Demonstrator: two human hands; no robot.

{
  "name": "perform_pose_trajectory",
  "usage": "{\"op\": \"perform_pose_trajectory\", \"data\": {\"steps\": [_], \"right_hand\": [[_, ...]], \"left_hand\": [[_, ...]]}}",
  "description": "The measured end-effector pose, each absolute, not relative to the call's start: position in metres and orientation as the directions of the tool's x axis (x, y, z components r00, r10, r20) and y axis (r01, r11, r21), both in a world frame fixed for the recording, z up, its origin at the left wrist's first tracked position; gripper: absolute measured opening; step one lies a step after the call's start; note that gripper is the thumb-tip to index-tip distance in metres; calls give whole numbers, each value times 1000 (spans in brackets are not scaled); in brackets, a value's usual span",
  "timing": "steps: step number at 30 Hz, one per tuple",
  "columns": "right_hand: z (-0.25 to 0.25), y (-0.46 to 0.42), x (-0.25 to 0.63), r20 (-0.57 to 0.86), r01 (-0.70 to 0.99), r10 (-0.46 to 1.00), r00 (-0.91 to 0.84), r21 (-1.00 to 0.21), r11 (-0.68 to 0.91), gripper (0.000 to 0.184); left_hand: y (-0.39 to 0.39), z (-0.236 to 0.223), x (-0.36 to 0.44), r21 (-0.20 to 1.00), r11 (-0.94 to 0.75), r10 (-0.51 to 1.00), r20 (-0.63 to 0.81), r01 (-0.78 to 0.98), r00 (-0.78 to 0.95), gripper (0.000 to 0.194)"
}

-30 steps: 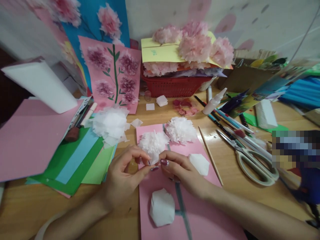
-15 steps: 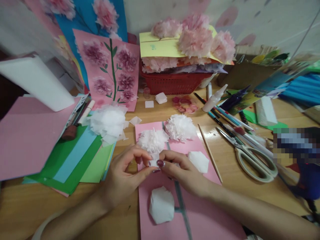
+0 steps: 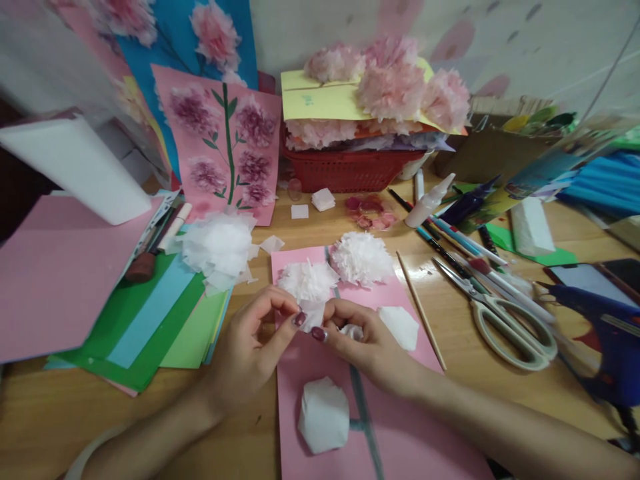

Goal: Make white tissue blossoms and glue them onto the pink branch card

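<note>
Between my two hands is a small piece of white tissue paper (image 3: 313, 316). My left hand (image 3: 260, 340) pinches one side with thumb and forefinger. My right hand (image 3: 365, 340) grips the other side the same way, and a bit of white shows beneath its fingers, too hidden to name. Under both hands lies a pink sheet (image 3: 310, 363) with a dark green painted stem (image 3: 364, 400). Two ruffled white paper flowers, one left (image 3: 309, 280) and one right (image 3: 363, 259), sit at its far end. A white paper-covered pad (image 3: 324, 415) is nearer me; another pad (image 3: 399, 327) lies right of my hand.
To the left, loose white tissue squares (image 3: 217, 247) top coloured paper sheets (image 3: 165, 333). On the right are a wooden stick (image 3: 423, 310), scissors (image 3: 500, 320), a blue glue gun (image 3: 610, 340) and pens. A red basket (image 3: 350, 170) of paper flowers stands behind.
The tissue piece now spreads wider between my fingers, and my left thumb has shifted up and back from my right thumb. The view has tilted slightly.
</note>
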State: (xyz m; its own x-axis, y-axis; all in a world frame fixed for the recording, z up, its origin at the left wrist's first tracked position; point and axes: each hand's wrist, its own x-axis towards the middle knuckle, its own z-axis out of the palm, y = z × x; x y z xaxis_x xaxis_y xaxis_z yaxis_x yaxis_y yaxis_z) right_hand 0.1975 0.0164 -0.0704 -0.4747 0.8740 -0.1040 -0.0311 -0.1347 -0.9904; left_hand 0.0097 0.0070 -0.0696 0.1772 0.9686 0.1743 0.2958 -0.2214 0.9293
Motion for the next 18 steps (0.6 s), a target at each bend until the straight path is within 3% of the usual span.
{"op": "perform_pose_trajectory", "data": {"steps": [9,14,18], "right_hand": [[-70,17,197,-120,-4,877,-465,-991,-137,15],[-69,16,197,-107,-32,880,-463,-990,-138,17],[-70,17,198,-100,-37,888,-449,-991,-130,20]], "left_hand": [[8,-68,12,933,-200,964,241,299,-110,6],[10,-70,6,884,-289,948,318,369,-20,18],[5,-70,5,917,-267,963,266,295,45,18]]}}
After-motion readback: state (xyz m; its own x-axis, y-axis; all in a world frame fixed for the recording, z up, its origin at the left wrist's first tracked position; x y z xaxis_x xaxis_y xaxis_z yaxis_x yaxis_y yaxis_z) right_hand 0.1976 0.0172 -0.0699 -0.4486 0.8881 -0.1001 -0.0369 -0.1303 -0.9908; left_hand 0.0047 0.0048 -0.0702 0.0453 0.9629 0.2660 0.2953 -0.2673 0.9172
